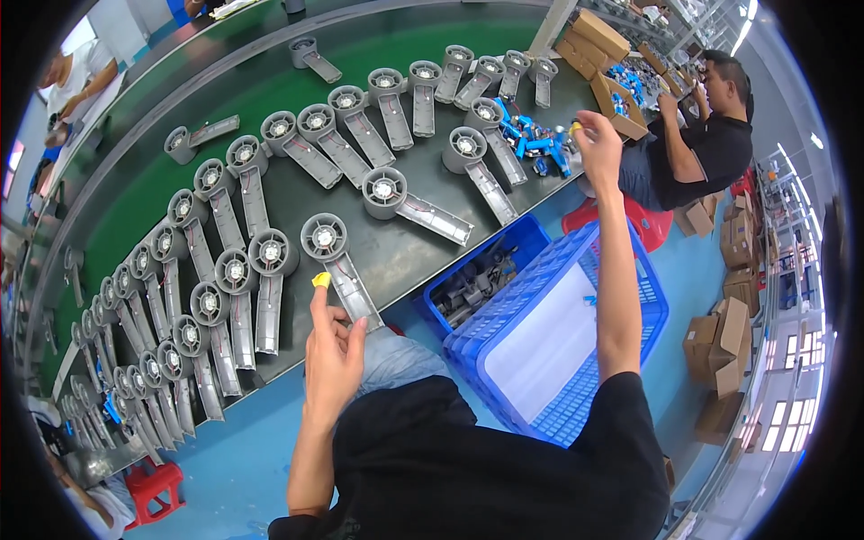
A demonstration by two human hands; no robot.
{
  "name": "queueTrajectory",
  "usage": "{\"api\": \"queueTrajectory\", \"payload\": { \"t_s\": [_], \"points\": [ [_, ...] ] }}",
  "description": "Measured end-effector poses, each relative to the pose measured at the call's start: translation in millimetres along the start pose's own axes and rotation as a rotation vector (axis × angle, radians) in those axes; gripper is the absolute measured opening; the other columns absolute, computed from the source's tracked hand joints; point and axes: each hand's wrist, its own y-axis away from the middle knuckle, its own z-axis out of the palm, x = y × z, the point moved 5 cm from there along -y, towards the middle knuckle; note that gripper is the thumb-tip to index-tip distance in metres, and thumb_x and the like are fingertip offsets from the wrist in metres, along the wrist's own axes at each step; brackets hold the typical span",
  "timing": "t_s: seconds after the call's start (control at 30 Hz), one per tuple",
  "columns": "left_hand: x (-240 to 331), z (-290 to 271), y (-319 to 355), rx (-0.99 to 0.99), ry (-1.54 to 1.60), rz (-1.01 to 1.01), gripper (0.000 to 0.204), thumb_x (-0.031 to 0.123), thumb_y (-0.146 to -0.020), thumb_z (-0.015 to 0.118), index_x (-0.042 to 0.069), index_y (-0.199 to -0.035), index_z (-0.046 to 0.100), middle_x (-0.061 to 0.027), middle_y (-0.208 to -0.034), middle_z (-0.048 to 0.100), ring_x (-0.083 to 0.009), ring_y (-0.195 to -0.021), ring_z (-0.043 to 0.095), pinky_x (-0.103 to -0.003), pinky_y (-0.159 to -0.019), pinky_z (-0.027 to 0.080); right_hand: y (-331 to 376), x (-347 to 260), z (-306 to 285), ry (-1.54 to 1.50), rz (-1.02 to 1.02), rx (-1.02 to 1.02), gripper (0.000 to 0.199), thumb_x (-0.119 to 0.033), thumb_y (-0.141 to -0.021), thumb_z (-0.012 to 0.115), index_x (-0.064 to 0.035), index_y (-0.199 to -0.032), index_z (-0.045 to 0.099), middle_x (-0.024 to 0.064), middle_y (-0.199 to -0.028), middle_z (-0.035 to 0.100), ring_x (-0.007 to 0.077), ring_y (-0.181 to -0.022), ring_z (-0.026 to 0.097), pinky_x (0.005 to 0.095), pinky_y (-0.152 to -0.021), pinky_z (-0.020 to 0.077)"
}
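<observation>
My left hand (333, 360) is at the table's near edge, a yellow finger cot on its outstretched index finger and its thumb apart. Nothing shows in it. Beside it lies a grey handheld-fan housing (325, 236), its long open handle shell (354, 292) pointing toward me. My right hand (598, 148), also with a yellow finger cot, is raised just right of a loose pile of blue battery cells (533, 142). Its fingers are bent together; what they hold, if anything, is too small to make out. More fan housings (384, 191) lie close by, thin red wires visible in some handles.
Rows of similar housings (236, 270) run along the dark table and green belt (207, 85). Below the right edge stand a blue bin of grey parts (481, 283) and a blue crate (504, 382). A co-worker (706, 135) sits at right near cardboard boxes (621, 103).
</observation>
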Motion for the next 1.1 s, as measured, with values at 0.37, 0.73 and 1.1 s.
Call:
{"api": "queueTrajectory", "payload": {
  "t_s": [0.37, 0.73, 1.1],
  "points": [
    [-1.2, -1.0, 2.9, 0.000, 0.002, -0.026, 0.068, 0.002, -0.092, 0.062, 0.001, -0.149, 0.025, -0.0079, -0.089, 0.058, -0.0099, -0.063, 0.050, -0.025, -0.057, 0.041, 7.2, -7.7, -15.0, -0.251, 0.104, 0.098, 0.029, -0.002, -0.088, 0.065, 0.0013, -0.117, 0.064, 0.0097, -0.110, 0.068, 0.0161, -0.104, 0.065, 0.0307, -0.093, 0.0529],
    [32.1, -15.9, -0.3, 0.297, -0.219, 0.252, 0.041, -0.001, -0.089, 0.064, -0.004, -0.128, 0.052, -0.0096, -0.095, 0.059, -0.0128, -0.067, 0.051, -0.026, -0.059, 0.043, 2.6, -79.5, -35.4, -0.534, 0.008, 0.142, 0.029, 0.001, -0.091, 0.062, 0.0051, -0.120, 0.061, 0.0112, -0.112, 0.069, 0.0149, -0.103, 0.064, 0.0276, -0.094, 0.0501],
    [87.7, 10.6, -50.0, 0.221, -0.138, 0.558, 0.045, 0.013, -0.085, 0.070, -0.003, -0.124, 0.057, -0.0203, -0.119, 0.059, -0.0383, -0.110, 0.055, -0.043, -0.093, 0.044, 57.6, -234.5, 31.9, -0.914, 0.064, -0.373, 0.034, 0.007, -0.085, 0.063, 0.0055, -0.119, 0.058, 0.0109, -0.105, 0.066, 0.0156, -0.098, 0.062, 0.0286, -0.087, 0.0505]
  ]
}}
